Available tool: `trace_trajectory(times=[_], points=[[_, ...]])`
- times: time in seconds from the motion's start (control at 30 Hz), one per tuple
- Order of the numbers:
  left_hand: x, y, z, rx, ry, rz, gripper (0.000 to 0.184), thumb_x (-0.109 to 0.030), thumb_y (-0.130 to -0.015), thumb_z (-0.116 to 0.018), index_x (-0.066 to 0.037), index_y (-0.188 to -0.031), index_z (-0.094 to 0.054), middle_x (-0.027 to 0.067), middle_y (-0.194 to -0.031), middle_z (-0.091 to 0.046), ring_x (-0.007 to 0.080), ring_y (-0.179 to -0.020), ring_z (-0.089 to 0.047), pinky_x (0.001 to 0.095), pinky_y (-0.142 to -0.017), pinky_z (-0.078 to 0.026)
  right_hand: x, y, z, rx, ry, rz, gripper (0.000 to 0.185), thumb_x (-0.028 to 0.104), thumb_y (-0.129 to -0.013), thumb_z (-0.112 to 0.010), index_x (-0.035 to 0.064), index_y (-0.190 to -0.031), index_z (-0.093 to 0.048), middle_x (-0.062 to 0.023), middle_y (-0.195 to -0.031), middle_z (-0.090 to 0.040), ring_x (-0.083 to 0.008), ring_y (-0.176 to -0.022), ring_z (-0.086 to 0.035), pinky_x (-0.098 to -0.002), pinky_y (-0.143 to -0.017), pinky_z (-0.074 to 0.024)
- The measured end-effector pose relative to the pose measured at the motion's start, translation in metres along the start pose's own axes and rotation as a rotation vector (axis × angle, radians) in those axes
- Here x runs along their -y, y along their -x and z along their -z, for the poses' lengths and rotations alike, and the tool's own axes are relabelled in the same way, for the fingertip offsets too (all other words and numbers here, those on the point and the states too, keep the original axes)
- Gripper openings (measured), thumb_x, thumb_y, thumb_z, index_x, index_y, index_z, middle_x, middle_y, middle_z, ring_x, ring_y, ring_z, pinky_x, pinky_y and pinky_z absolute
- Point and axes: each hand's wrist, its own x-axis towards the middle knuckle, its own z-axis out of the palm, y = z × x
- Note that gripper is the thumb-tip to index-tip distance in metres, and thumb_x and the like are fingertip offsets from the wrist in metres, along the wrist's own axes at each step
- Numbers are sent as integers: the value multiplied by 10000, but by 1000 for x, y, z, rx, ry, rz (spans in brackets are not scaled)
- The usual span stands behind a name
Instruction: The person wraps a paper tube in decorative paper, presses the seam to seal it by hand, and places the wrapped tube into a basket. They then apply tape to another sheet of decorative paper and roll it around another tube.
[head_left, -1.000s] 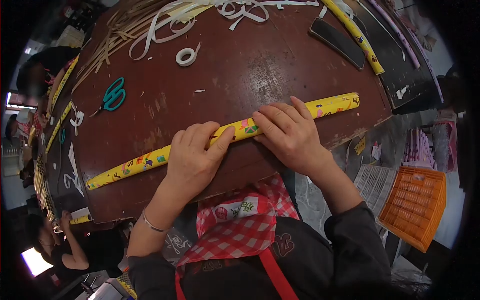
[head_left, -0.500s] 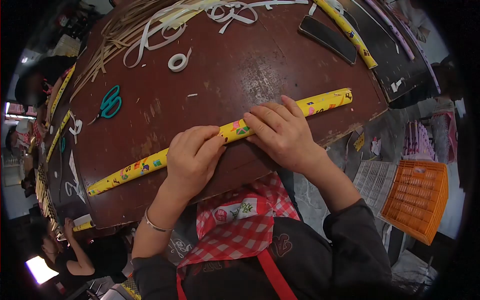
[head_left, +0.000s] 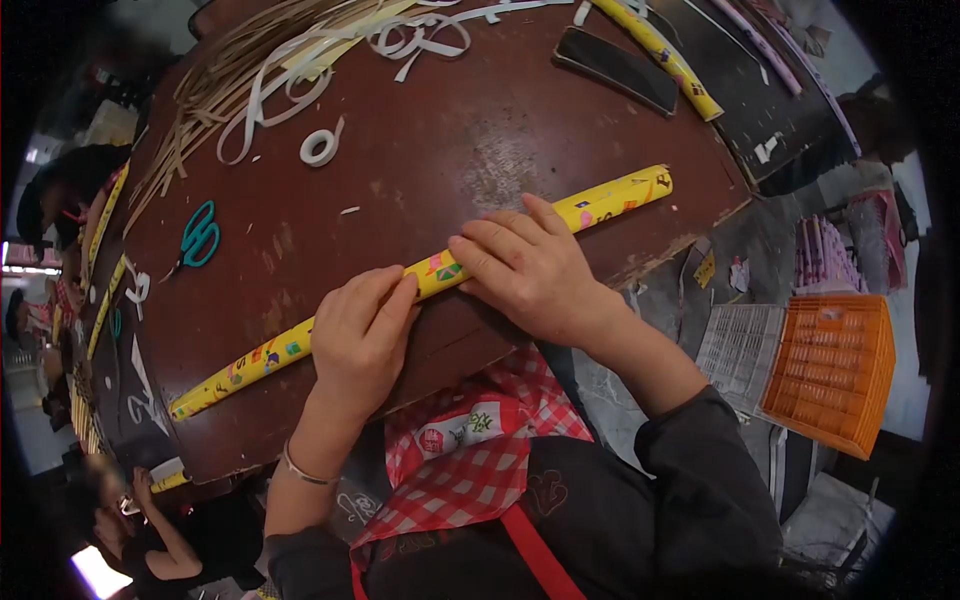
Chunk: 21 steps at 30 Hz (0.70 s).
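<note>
A long yellow roll of printed paper (head_left: 436, 276) lies slantwise over the near part of the brown table (head_left: 420, 150), its right end farther away than its left. My left hand (head_left: 358, 335) is curled over the roll left of its middle, fingertips pressed on the top. My right hand (head_left: 530, 265) grips it just to the right, fingers laid across the upper side. A short patterned stretch shows between the two hands. Both thumbs are mostly hidden.
Teal-handled scissors (head_left: 200, 238) and a roll of white tape (head_left: 318, 148) lie on the table. Behind are brown strips (head_left: 230, 85), white ribbon (head_left: 250, 120), a dark phone-like slab (head_left: 615, 70) and another yellow roll (head_left: 665, 60). An orange crate (head_left: 830, 370) stands right; a co-worker (head_left: 150, 525) sits lower left.
The whole view has shifted slightly, so table things appear farther left. Both hands keep their hold on the yellow roll, with little visible change in grip.
</note>
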Motion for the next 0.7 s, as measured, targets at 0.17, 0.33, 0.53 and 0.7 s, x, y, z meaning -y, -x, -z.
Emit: trace_trajectory(times=[0.17,0.33,0.53,0.7], points=[[0,-7,5,-12,13,-114,420,-86,-758,-752,-42,-1165,-657,120,-1155,-664,310,-1056,-646,423,-880,-506,0,1,-2,-5,-12,11,417,273,-782,-742,92,-1148,-660,-76,-1124,-642,-250,-1070,-629,-537,-985,-435],[-10,-23,-13,142,-98,-8,531,-120,-762,-756,-29,-1262,-602,121,-1225,-642,304,-1103,-631,418,-899,-497,0,2,-1,-3,5,6,445,277,-792,-741,80,-1179,-645,-89,-1175,-640,-262,-1109,-621,-553,-1006,-419],[-8,-17,-14,178,-126,-26,547,-119,-765,-754,-31,-1281,-597,126,-1236,-641,294,-1112,-630,405,-898,-498,-12,20,20,53,75,-127,500,281,-811,-736,59,-1241,-613,-114,-1326,-589,-282,-1248,-556,-566,-1074,-360],[-8,-16,-14,165,-128,-20,528,-109,-760,-760,-37,-1264,-617,123,-1220,-654,295,-1097,-639,404,-904,-500,-25,35,40,120,200,-266,505,286,-861,-692,49,-1294,-585,-128,-1398,-541,-287,-1343,-482,-556,-1117,-306]])
